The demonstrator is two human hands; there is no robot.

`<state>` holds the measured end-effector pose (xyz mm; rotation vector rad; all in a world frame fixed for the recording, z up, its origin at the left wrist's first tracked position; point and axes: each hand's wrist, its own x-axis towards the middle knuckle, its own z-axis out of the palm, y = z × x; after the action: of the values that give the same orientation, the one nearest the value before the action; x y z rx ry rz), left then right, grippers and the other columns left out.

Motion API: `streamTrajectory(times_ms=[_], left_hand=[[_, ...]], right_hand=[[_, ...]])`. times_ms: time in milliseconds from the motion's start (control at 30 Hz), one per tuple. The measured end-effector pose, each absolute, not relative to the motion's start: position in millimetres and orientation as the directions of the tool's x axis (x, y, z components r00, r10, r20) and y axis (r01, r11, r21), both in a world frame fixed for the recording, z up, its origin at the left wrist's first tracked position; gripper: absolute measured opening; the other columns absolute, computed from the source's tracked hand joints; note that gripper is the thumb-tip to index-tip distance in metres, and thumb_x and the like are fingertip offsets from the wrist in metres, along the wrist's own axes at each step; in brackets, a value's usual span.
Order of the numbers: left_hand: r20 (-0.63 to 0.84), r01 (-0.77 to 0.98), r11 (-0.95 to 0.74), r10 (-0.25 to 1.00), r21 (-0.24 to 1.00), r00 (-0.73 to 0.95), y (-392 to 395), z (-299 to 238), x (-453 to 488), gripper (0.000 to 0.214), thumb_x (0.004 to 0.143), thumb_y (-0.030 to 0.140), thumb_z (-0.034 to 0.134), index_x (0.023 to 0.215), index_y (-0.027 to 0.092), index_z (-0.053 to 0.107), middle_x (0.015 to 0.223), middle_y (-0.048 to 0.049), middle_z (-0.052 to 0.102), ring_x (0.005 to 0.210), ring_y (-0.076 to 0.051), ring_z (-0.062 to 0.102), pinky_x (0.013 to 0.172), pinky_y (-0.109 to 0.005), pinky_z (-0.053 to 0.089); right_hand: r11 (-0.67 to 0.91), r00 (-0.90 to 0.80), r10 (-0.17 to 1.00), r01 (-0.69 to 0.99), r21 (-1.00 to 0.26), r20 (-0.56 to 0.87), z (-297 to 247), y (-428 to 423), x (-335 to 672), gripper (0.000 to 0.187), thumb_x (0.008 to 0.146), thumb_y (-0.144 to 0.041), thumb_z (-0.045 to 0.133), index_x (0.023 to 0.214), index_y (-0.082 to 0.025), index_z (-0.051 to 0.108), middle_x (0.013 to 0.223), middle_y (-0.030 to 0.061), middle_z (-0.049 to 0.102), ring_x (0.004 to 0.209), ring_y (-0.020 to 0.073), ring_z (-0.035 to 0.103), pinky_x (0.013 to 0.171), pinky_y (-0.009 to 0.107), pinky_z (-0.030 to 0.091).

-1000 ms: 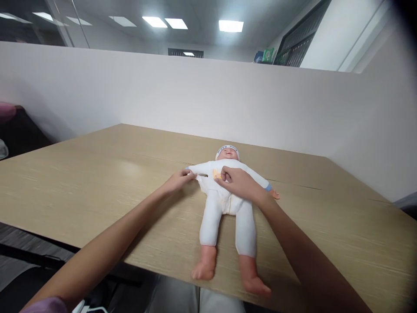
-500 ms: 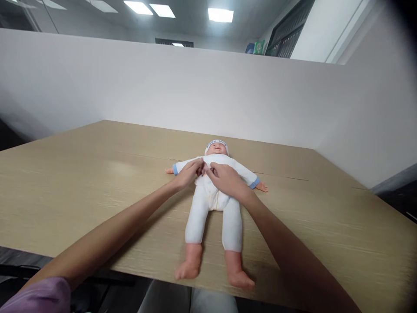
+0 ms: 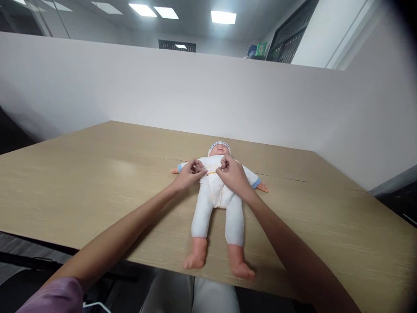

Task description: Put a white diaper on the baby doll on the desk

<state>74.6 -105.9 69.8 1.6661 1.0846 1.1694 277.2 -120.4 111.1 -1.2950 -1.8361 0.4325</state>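
Note:
A baby doll (image 3: 217,204) in a white romper and white cap lies on its back on the wooden table (image 3: 81,182), bare feet toward me at the front edge. My left hand (image 3: 189,173) pinches the romper fabric at the doll's chest on the left side. My right hand (image 3: 232,174) pinches the fabric on the chest's right side, fingers curled. The two hands are a little apart, each closed on cloth. The doll's arms stretch out sideways under my hands.
A white partition wall (image 3: 163,91) runs along the far and right sides of the table. My grey-trousered legs (image 3: 192,295) show below the front edge. Dark floor lies to the left.
My hands, first apart with the left at the doll's arm, met at the chest and have now drawn slightly apart, pulling the romper fabric sideways. The view shifted a little.

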Motion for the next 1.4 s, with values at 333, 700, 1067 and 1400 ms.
streamTrajectory(times_ms=[333, 700, 1067, 1400], left_hand=[[0.290, 0.516, -0.680, 0.710, 0.521, 0.642, -216, 86, 69, 0.019, 0.103, 0.041, 0.058, 0.104, 0.024, 0.066, 0.100, -0.0017, 0.072, 0.095, -0.022, 0.063, 0.096, -0.042, 0.036], [0.322, 0.695, -0.581, 0.814, 0.424, 0.484, -187, 61, 93, 0.036, 0.098, 0.052, 0.064, 0.086, 0.022, 0.048, 0.078, 0.0014, 0.064, 0.079, -0.022, 0.060, 0.084, -0.039, 0.036], [0.423, 0.564, -0.702, 0.712, 0.435, 0.560, -169, 57, 84, 0.025, 0.101, 0.037, 0.061, 0.083, 0.020, 0.055, 0.091, -0.0021, 0.061, 0.087, -0.020, 0.056, 0.081, -0.035, 0.040], [0.481, 0.494, -0.674, 0.738, 0.549, 0.474, -164, 48, 80, 0.020, 0.097, 0.036, 0.065, 0.087, 0.020, 0.058, 0.114, -0.0075, 0.064, 0.103, -0.024, 0.060, 0.088, -0.036, 0.047]], right_hand=[[0.515, -0.411, 0.855, 0.596, -0.616, 0.317, 79, -242, 318, 0.006, 0.097, -0.029, 0.064, 0.099, -0.026, 0.059, 0.097, 0.0032, 0.068, 0.088, 0.0226, 0.065, 0.078, 0.036, 0.051], [0.423, -0.308, 0.870, 0.867, -0.264, 0.384, 57, -229, 307, 0.010, 0.099, -0.028, 0.065, 0.091, -0.022, 0.065, 0.092, 0.0061, 0.069, 0.092, 0.0269, 0.063, 0.075, 0.036, 0.044], [0.517, -0.351, 0.829, 0.777, -0.359, 0.435, 49, -221, 309, 0.014, 0.096, -0.022, 0.067, 0.111, -0.020, 0.065, 0.116, 0.0109, 0.066, 0.109, 0.0305, 0.059, 0.096, 0.046, 0.051], [0.535, -0.385, 0.831, 0.750, -0.389, 0.401, 45, -211, 308, 0.021, 0.097, -0.027, 0.064, 0.116, -0.020, 0.060, 0.119, 0.0108, 0.068, 0.111, 0.0327, 0.056, 0.097, 0.048, 0.047]])
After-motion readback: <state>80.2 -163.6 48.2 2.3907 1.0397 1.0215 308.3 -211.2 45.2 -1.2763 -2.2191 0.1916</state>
